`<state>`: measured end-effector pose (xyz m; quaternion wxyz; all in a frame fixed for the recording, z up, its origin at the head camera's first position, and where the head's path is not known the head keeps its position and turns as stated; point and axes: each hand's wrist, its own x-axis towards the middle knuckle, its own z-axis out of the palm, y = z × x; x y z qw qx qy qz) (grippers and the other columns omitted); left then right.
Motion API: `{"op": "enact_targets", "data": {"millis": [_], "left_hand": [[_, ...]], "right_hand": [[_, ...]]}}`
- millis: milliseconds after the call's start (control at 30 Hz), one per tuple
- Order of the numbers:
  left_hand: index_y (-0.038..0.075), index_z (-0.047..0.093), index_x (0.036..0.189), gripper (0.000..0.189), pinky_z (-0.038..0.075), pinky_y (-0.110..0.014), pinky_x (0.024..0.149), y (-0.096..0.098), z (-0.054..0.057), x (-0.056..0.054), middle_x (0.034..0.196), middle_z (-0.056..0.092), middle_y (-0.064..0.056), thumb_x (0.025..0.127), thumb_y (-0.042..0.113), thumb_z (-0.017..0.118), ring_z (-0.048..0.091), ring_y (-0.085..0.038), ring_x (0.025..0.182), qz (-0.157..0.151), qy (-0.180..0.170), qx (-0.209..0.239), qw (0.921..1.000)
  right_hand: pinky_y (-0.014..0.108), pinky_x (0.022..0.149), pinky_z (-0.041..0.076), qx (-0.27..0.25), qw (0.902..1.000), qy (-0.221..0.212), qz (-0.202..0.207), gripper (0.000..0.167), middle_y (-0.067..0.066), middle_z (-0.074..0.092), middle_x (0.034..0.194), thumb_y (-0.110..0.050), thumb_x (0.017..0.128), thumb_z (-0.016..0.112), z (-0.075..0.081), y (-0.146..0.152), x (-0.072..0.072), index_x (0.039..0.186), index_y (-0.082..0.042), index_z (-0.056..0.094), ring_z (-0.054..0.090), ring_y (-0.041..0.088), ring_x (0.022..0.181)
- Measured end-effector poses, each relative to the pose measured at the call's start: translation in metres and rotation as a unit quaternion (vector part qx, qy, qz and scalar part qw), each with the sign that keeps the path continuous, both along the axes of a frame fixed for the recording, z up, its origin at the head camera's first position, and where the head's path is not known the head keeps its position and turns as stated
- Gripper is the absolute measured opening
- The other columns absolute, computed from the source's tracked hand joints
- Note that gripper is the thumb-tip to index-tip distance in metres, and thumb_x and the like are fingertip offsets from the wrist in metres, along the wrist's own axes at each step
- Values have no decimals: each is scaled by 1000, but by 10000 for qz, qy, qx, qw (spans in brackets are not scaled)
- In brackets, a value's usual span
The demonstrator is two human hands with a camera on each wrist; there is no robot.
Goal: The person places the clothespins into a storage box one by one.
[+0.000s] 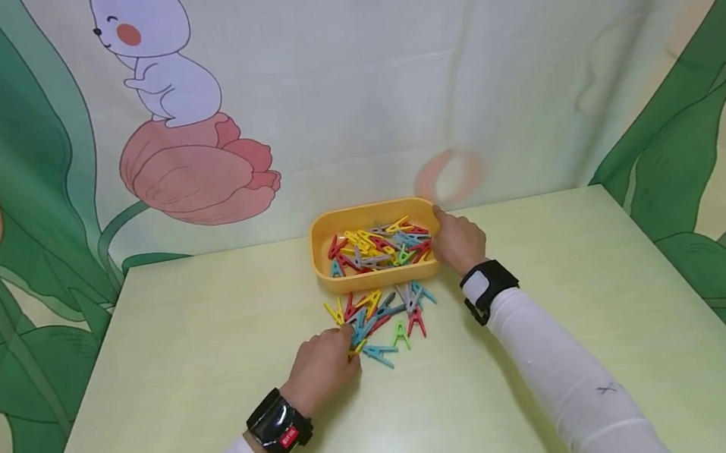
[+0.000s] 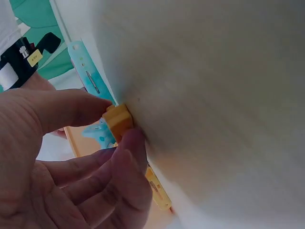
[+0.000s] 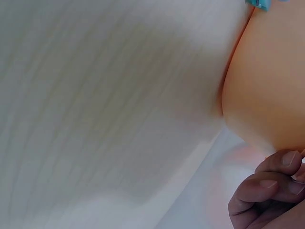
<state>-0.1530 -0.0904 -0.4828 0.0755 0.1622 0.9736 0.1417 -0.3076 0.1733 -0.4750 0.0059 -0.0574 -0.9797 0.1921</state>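
Note:
My left hand [image 1: 324, 363] is at the near left edge of a loose pile of plastic clothespins. In the left wrist view, its thumb and index finger pinch the end of a yellow clothespin [image 2: 118, 121]. A blue clothespin [image 2: 86, 69] lies close beyond those fingers. Around the pile are a green clothespin [image 1: 401, 335], a red clothespin [image 1: 416, 322] and several in blue, yellow and grey. My right hand [image 1: 460, 242] grips the right end of a yellow-orange plastic basket [image 1: 380, 280], fingers curled at its rim. Mixed clothespins fill the basket's floor.
The pale wood-grain table [image 1: 205, 331] carries the basket near its back edge, with the pile just in front. A printed curtain [image 1: 345, 91] with a rabbit and tulips hangs directly behind the table. Black straps [image 1: 490, 288] wrap both wrists.

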Motion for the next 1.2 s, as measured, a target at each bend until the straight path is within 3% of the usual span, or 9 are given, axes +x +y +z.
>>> {"op": "enact_targets", "data": {"millis": [200, 367, 500, 600, 733, 900, 1033, 1100, 1200], "left_hand": [[7, 65, 96, 15, 33, -27, 50, -3, 12, -1, 73, 57, 0, 86, 15, 70, 48, -14, 60, -115, 213, 112, 9996], [6, 66, 101, 18, 31, -27, 47, -5, 43, -10, 73, 57, -1, 86, 15, 70, 48, -14, 58, -63, 599, 273, 9978], [4, 66, 115, 30, 32, -26, 47, 3, 73, -35, 82, 61, -5, 89, 18, 69, 51, -17, 61, 65, 783, 554, 9954], [3, 64, 124, 37, 34, -26, 47, 9, 84, -64, 91, 66, -8, 91, 20, 67, 54, -20, 61, 241, 886, 727, 9931], [4, 61, 130, 42, 43, -27, 54, 15, 79, -101, 101, 70, -11, 92, 21, 66, 58, -21, 66, 394, 884, 797, 9921], [7, 56, 136, 48, 55, -41, 84, 21, 62, -130, 120, 66, -11, 92, 24, 66, 63, -27, 97, 287, 819, 640, 9942], [14, 34, 153, 77, 27, -59, 117, 22, 53, -137, 156, 38, -14, 90, 43, 66, 29, -36, 147, 212, 547, 173, 9981], [18, 22, 158, 89, 9, -64, 120, 21, 51, -137, 164, 18, -13, 88, 54, 64, 3, -37, 153, 172, 384, -41, 9991], [20, 17, 159, 95, 0, -65, 120, 21, 51, -134, 167, 7, -11, 85, 61, 61, -9, -37, 153, 133, 341, -94, 9993]], "right_hand": [[33, 59, 40, -53, 9998, -194, -56, 68, 14, 66, 89, -16, 90, 58, 6, -1, 0, 154, -20, 35, 57, 27, 70], [33, 59, 43, 51, 9999, -118, -47, 68, 13, 65, 83, -15, 89, 58, 10, -1, 1, 153, -20, 36, 57, 27, 68], [36, 61, 46, 148, 9999, 43, -47, 67, 14, 67, 87, -16, 90, 58, 13, 0, 0, 153, -20, 37, 58, 27, 69], [36, 63, 48, 113, 9999, -27, -71, 67, 15, 68, 91, -17, 90, 60, 13, 0, -1, 153, -21, 36, 59, 28, 71], [36, 66, 50, 99, 9997, -226, -82, 69, 15, 69, 97, -18, 90, 61, 11, -1, -1, 154, -22, 35, 60, 27, 73], [37, 65, 49, 154, 9996, -210, -91, 68, 15, 69, 97, -19, 90, 61, 8, -2, 0, 153, -21, 36, 60, 27, 72], [37, 67, 51, 218, 9995, -233, -70, 69, 15, 70, 97, -20, 90, 62, 7, -2, 1, 153, -20, 35, 60, 27, 72], [38, 70, 53, 257, 9994, -234, -57, 68, 15, 70, 99, -21, 91, 62, 6, -2, 1, 153, -19, 35, 61, 27, 74], [40, 73, 55, 304, 9994, -156, -40, 68, 16, 70, 102, -21, 91, 62, 6, -2, 0, 153, -19, 36, 62, 27, 76]]}}
